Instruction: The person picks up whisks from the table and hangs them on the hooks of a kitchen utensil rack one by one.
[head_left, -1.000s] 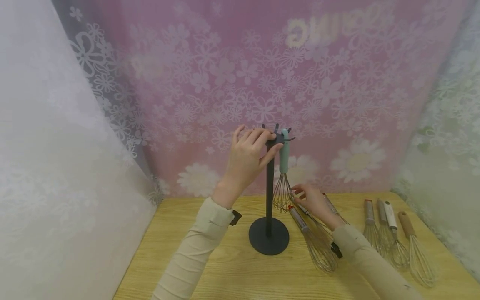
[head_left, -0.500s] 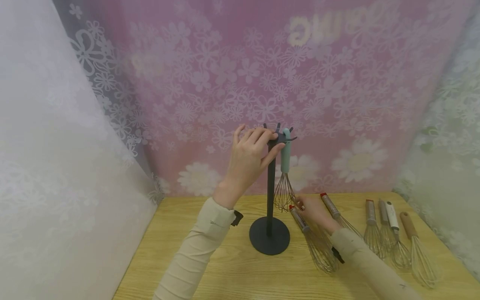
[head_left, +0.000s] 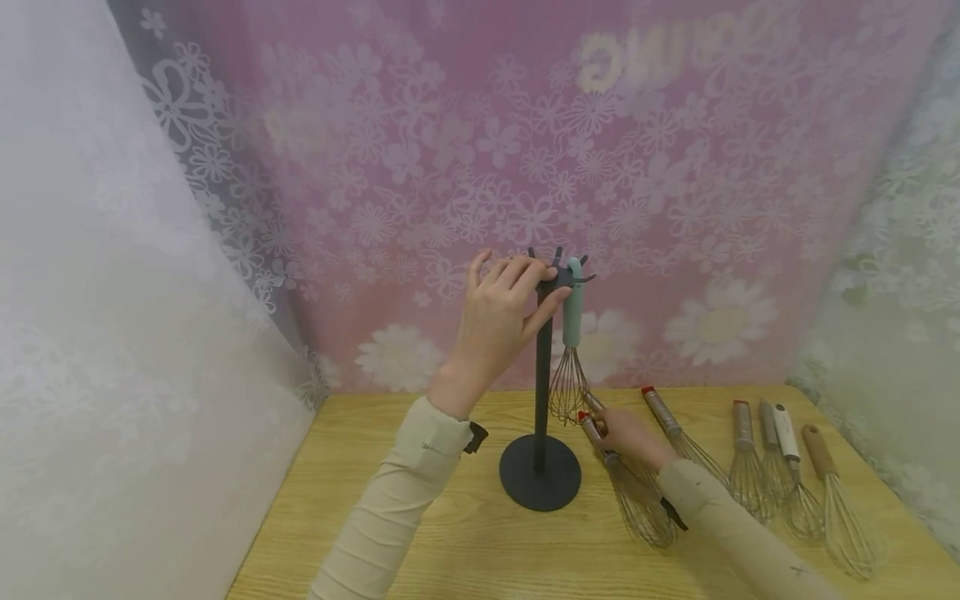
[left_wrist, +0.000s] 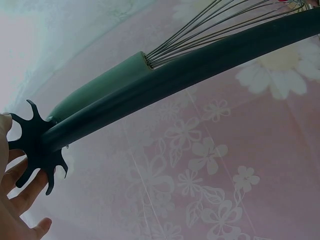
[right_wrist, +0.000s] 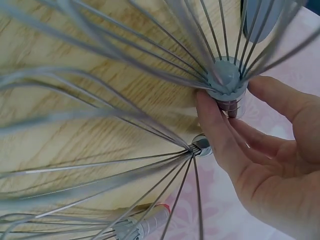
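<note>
My left hand (head_left: pixel 491 312) holds the top of a black utensil stand (head_left: pixel 542 375), its fingers over the hooked ring and its thumb at the near edge. From one hook hangs a mint-handled whisk (head_left: pixel 572 317), wires down. To the right of the stand's base, my right hand (head_left: pixel 630 433) pinches the handle of a red-ended whisk (right_wrist: pixel 225 75) between thumb and fingers, close to the wires. That whisk lies slantwise on the table. Right beside it lies a steel whisk (right_wrist: pixel 201 145), largely covered by the hand in the head view.
Another red-ended whisk (head_left: pixel 660 408) lies just past my right hand. Further right are several more, among them a white-handled whisk (head_left: pixel 785 433) and a brown-handled whisk (head_left: pixel 819 450). Flowered cloth (head_left: pixel 450 167) closes off the back and sides of the wooden table (head_left: pixel 390 517).
My right hand has come down and nearer, from the steel whisk's handle end onto the red-ended whisk beside the base. My left hand stays on the stand's top.
</note>
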